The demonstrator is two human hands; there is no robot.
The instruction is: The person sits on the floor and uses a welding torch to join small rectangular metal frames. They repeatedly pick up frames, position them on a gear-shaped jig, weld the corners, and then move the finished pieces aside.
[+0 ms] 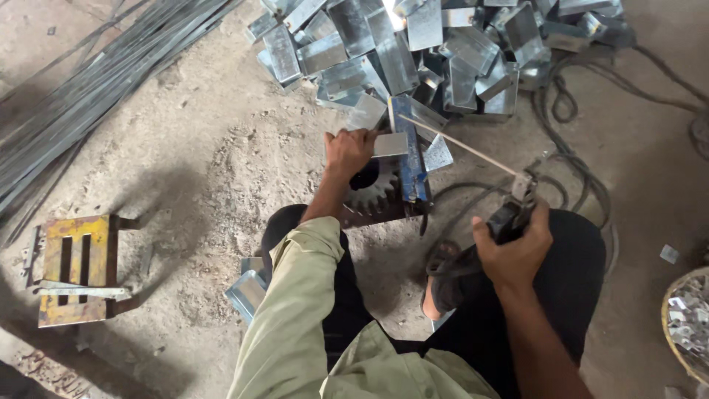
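My left hand (348, 151) grips a small folded sheet-metal piece (389, 145) and holds it against a blue upright jig (410, 155) that stands over a dark toothed gear (369, 193). My right hand (515, 255) is closed around a black welding electrode holder (509, 218). A thin welding rod (458, 146) runs from the holder up and left, its tip near the top of the blue jig. I am squatting, with my knees on both sides of the jig.
A heap of shiny galvanized metal brackets (436, 44) lies just beyond the jig. Black cables (569, 148) trail at right. Long metal strips (88, 89) lie at upper left. A yellow metal stand (74, 270) sits left, a basket of small pieces (690, 325) at right.
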